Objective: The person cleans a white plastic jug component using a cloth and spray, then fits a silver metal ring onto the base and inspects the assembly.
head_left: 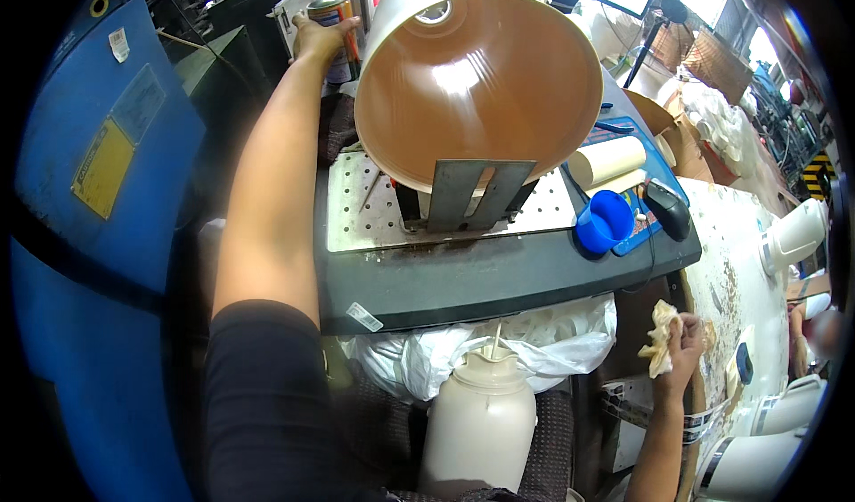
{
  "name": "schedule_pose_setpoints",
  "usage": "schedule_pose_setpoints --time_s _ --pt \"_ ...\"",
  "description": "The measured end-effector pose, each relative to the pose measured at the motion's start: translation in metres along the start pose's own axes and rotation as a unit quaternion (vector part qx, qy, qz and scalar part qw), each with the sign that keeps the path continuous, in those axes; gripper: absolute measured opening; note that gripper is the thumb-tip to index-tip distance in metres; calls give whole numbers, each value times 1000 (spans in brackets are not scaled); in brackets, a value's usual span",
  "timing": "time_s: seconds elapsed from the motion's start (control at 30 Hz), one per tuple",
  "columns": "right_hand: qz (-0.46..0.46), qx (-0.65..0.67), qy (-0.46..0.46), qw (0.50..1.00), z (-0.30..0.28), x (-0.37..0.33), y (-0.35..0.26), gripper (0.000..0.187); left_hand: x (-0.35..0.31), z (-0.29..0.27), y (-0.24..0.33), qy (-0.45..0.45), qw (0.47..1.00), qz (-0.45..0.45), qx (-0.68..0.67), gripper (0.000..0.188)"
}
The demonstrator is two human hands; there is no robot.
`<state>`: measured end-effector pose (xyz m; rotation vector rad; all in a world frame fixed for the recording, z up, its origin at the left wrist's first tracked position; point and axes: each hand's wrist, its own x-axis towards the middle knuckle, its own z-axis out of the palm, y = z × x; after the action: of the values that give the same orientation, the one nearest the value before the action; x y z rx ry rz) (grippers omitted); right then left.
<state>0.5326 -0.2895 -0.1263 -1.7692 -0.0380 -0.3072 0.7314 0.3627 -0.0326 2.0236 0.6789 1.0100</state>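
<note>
- One large blue metal cabinet [107, 261] fills my far left.
- Beside it, I see my left hand [319, 40] wrapped round an orange-and-dark cylindrical spray can [333, 10], just left of the shell.
- Mid-view, a big white round shell with a glossy brown interior [481, 83] tilts open toward me, behind a grey slotted metal bracket [481, 195].
- Below stands a cream rounded jug [481, 431].
- Next, a blue round cup [606, 223] sits near a black computer mouse [668, 208].
- Farthest right, my right hand [684, 350] grips a crumpled cream-coloured wad [661, 337].
</note>
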Motion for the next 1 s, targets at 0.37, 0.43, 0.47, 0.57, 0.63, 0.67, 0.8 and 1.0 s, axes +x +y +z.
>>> schedule_pose_setpoints --time_s 0.37,0.43,0.47,0.57,0.63,0.67,0.8,1.0 --pt "114 197 -69 971 -25 -91 5 26 -82 -185 57 58 915 278 -286 98" --pt "102 227 -95 964 -23 -101 4 37 -153 -204 85 -17 893 253 -372 88" --pt "102 246 -126 956 -13 -107 -8 39 -175 -227 79 -50 899 207 -383 84" --pt "89 257 -211 939 7 -132 -40 45 -292 -255 76 -271 820 64 -500 78" --pt "85 239 -282 925 18 -154 -71 44 -365 -269 79 -356 740 10 -570 83" --pt "79 242 -319 913 20 -167 -82 42 -401 -276 81 -374 707 -3 -600 89" --pt "61 257 -415 871 27 -216 -114 40 -507 -295 73 -413 607 -61 -676 109" --pt "-21 261 -404 876 33 -256 -120 28 -587 -321 86 -452 612 -134 -634 101"
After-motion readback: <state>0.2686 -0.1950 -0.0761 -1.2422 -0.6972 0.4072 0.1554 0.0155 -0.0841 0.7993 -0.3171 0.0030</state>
